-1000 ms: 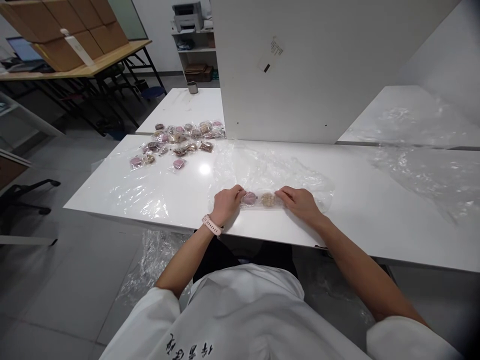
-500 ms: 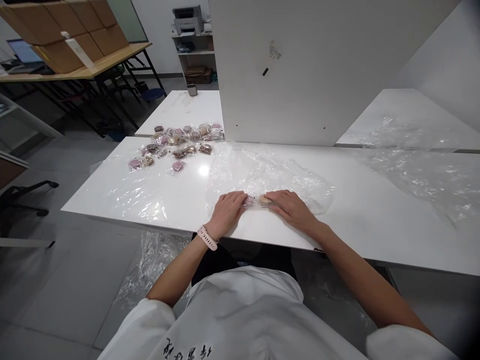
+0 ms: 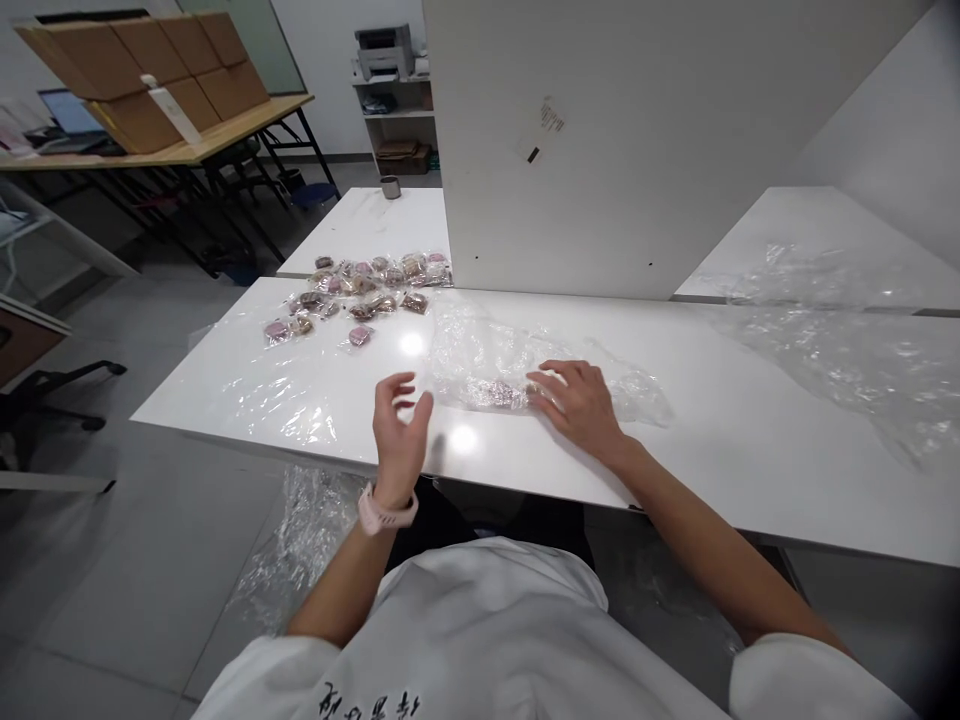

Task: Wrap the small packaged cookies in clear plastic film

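My left hand (image 3: 403,430) is raised off the tabletop, to the left of a crumpled sheet of clear plastic film (image 3: 480,345). Its fingers are apart and loosely bent, with nothing in them. Resting on the film's near side, my right hand (image 3: 577,405) has its fingers spread and slightly curved. Under the film, just left of the right fingertips, lies a pinkish round piece (image 3: 500,393) like a small pastry. A brownish piece (image 3: 531,390) sits at the right fingertips, partly hidden by them.
Several small wrapped pastries (image 3: 360,285), pink, brown and beige, lie at the back left of the white table (image 3: 517,455). A white upright panel (image 3: 570,220) stands behind the film. More clear film (image 3: 847,365) spreads at right. A small grey cup (image 3: 391,187) stands farther back.
My left hand has let go of the film and pink piece, moving left and up with its fingers opening. The right hand stays on the film, its fingers more raised.
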A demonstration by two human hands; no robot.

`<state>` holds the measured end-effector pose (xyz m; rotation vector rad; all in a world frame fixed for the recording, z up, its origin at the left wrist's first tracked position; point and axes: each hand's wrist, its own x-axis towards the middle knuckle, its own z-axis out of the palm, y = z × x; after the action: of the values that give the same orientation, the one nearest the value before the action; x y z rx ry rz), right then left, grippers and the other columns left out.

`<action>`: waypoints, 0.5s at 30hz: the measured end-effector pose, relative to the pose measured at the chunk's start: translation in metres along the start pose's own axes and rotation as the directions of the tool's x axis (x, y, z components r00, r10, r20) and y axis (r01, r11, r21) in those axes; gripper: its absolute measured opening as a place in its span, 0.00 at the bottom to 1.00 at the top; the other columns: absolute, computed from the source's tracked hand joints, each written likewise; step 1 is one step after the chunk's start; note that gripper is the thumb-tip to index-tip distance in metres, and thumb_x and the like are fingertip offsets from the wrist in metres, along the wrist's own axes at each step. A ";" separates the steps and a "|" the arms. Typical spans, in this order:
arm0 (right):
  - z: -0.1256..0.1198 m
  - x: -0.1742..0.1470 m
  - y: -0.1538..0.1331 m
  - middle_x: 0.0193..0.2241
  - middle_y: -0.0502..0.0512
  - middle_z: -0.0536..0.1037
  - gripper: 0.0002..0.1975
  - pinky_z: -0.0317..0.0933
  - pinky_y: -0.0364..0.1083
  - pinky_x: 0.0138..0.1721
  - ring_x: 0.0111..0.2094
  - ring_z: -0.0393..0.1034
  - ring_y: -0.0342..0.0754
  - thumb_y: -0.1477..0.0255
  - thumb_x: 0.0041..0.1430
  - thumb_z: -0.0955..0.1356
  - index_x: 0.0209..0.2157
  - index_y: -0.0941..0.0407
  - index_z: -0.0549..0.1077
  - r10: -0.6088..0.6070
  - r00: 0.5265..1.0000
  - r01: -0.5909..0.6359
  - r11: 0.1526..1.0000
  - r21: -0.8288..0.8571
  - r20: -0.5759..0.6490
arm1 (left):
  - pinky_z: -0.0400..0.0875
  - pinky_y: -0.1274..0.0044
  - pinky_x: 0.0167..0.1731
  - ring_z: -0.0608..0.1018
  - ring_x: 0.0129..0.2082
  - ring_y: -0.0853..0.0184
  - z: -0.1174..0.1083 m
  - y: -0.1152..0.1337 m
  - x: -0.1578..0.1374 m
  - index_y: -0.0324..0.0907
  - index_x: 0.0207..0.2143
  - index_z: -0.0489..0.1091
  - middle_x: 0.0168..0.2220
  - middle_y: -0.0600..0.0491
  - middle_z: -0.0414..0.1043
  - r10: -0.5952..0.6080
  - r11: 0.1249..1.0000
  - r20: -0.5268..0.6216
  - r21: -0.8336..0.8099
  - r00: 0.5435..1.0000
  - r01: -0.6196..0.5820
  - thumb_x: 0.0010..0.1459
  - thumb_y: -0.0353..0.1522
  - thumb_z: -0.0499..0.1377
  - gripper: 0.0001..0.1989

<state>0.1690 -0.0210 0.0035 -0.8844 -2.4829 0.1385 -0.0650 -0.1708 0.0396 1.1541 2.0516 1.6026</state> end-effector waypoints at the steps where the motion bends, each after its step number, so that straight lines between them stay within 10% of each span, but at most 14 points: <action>1: 0.003 -0.004 -0.002 0.57 0.59 0.74 0.17 0.60 0.57 0.50 0.54 0.65 0.59 0.64 0.71 0.61 0.55 0.50 0.75 -0.064 0.997 0.063 0.998 0.018 0.039 | 0.74 0.62 0.54 0.75 0.55 0.59 -0.007 -0.002 -0.013 0.49 0.53 0.66 0.57 0.46 0.70 -0.156 0.975 0.047 -0.151 0.987 0.162 0.63 0.39 0.60 0.16; 4: 0.012 -0.012 -0.005 0.63 0.55 0.69 0.20 0.58 0.59 0.53 0.57 0.61 0.60 0.63 0.71 0.61 0.61 0.44 0.71 -0.136 0.976 0.128 0.990 0.054 0.168 | 0.75 0.61 0.56 0.76 0.57 0.58 -0.016 -0.007 -0.031 0.46 0.51 0.67 0.57 0.44 0.71 -0.448 0.735 0.285 -0.422 0.847 0.530 0.63 0.37 0.57 0.14; 8: 0.016 -0.013 -0.004 0.63 0.54 0.68 0.21 0.56 0.61 0.54 0.58 0.60 0.60 0.63 0.72 0.60 0.63 0.42 0.69 -0.117 0.971 0.107 0.992 0.062 0.209 | 0.75 0.62 0.58 0.78 0.55 0.58 -0.003 -0.004 0.000 0.42 0.40 0.70 0.50 0.42 0.76 -0.494 0.587 0.440 -0.467 0.750 0.661 0.64 0.34 0.53 0.08; 12: 0.015 -0.012 -0.004 0.62 0.55 0.69 0.21 0.56 0.60 0.53 0.56 0.60 0.60 0.63 0.72 0.60 0.62 0.44 0.70 -0.117 0.972 0.108 0.992 0.058 0.206 | 0.72 0.60 0.60 0.78 0.55 0.58 0.034 0.004 0.027 0.40 0.44 0.71 0.50 0.42 0.77 -0.399 0.724 0.417 -0.403 0.817 0.560 0.66 0.32 0.51 0.11; 15: 0.017 -0.009 -0.004 0.60 0.57 0.71 0.20 0.58 0.59 0.52 0.56 0.62 0.60 0.63 0.71 0.62 0.60 0.46 0.71 -0.125 0.975 0.118 0.992 0.051 0.181 | 0.66 0.55 0.64 0.70 0.65 0.55 0.065 0.004 0.017 0.43 0.59 0.66 0.62 0.43 0.70 -0.099 0.964 0.466 -0.173 0.879 0.200 0.69 0.36 0.50 0.19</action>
<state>0.1644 -0.0281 -0.0139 -0.7295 -2.6877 0.2371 -0.0319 -0.1142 0.0256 1.1282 1.5801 1.2911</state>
